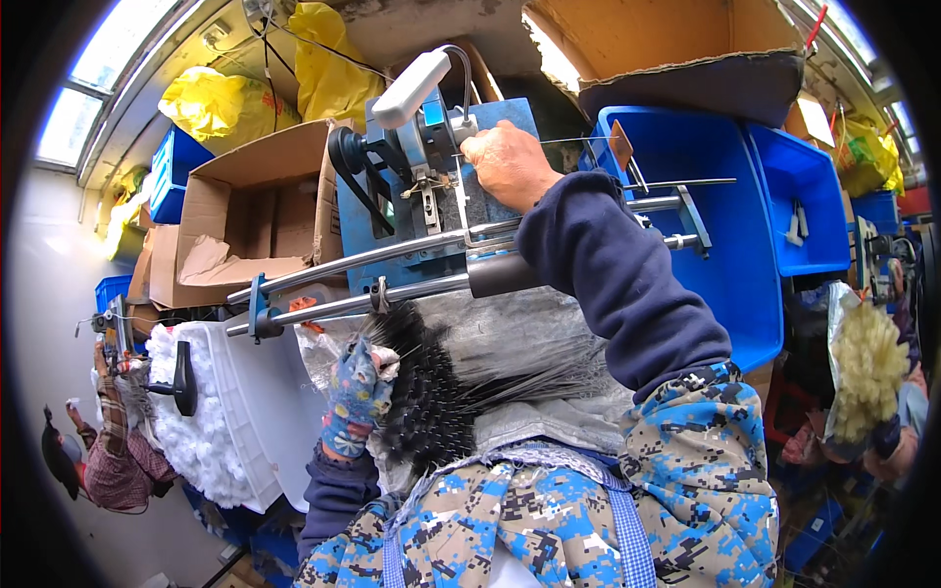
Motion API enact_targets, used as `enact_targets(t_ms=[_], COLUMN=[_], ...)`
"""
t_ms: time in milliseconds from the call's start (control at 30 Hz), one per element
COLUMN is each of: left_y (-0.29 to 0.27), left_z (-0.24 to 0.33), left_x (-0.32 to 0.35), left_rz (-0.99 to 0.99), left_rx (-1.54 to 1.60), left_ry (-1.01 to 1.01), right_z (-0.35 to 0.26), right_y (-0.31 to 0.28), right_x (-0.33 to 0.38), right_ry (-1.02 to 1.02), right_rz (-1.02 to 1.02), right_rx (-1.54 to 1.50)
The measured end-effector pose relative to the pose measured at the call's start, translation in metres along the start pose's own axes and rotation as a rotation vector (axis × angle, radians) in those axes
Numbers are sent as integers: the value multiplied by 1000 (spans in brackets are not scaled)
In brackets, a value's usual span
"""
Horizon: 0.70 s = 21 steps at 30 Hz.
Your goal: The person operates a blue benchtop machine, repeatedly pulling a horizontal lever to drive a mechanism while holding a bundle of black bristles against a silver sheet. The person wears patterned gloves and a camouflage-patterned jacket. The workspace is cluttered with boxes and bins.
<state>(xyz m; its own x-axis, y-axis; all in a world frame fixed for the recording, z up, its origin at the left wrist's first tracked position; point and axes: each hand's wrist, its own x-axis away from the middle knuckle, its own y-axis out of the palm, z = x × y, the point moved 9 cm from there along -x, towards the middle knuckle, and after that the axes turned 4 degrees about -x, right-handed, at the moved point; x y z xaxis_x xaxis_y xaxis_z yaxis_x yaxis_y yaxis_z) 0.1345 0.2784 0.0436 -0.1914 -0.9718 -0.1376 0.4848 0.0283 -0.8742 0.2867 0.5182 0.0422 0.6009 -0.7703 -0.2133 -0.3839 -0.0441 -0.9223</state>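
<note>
My right hand (512,165), bare, reaches across the bench machine (427,186). Its fingers curl in beside a pale cylindrical part; what they grip is hidden. Lower left, my left hand (357,394) wears a flowered glove with bare fingertips pinched together. It is beside a heap of black bristle brushes (421,402) with thin wire stems; anything in its fingers is too small to make out. The heap lies on a silvery grey sheet (520,333) over my lap. Two steel rods (343,267) cross in front of the machine.
An open cardboard box (257,211) stands left of the machine, a large blue bin (720,255) right of it. White fluffy pieces (191,421) fill a white crate at left. Co-workers sit at both sides, one near pale yellow bristle bundles (866,367).
</note>
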Motion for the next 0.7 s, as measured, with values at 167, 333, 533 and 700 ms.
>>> enact_targets(t_ms=[167,333,533,700], left_y=[-3,-2,-3,-6], left_z=[3,0,2,6], left_x=[-1,2,-1,-1], left_rz=[-6,-17,-17,-9], left_rx=[10,-11,6,-24], left_ry=[-22,-28,-31,4], right_z=[-2,-5,-3,-6], right_y=[-4,-7,-3,-8], right_x=[1,4,3,5], right_ry=[71,9,11,21], right_rz=[-53,-15,7,-14], right_rx=[32,38,56,61])
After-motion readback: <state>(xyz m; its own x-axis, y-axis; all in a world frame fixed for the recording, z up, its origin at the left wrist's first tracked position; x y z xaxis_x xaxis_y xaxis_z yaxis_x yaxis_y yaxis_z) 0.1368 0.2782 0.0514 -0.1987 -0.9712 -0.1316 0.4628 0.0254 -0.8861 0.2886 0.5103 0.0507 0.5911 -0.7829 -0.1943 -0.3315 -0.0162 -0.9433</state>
